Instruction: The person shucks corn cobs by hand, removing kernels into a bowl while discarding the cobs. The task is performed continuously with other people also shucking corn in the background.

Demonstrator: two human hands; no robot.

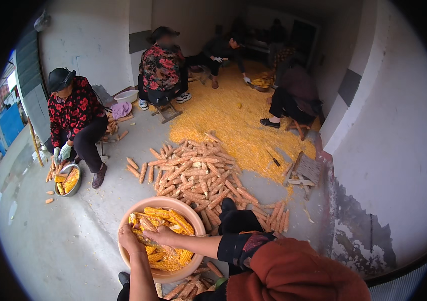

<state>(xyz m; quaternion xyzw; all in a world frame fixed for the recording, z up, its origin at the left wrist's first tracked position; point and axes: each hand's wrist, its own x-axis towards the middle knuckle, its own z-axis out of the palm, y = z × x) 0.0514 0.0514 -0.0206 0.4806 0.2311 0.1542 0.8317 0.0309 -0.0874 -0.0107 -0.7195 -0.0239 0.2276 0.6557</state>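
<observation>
A round pinkish-orange plastic basin [199, 225] holds yellow ears of corn [181, 222] and loose kernels. Above its left side, my left hand [129, 237] is curled near the rim, its fingertips partly hidden. My right hand [162, 236] reaches in from the right, its fingers closed around a mostly stripped corn cob [147, 224]. The two hands are close together but apart. Just beyond the basin lies a large heap of stripped cobs [194, 171]. More bare cobs [191, 289] lie beside the near side of the basin.
A person [74, 113] sits at left by a metal bowl [74, 190] of corn. Several people sit farther back around a wide layer of loose kernels [217, 101]. A screwdriver-like tool [274, 161] lies on the kernels, near a small woven-seat stool [306, 169]. A wall stands at right.
</observation>
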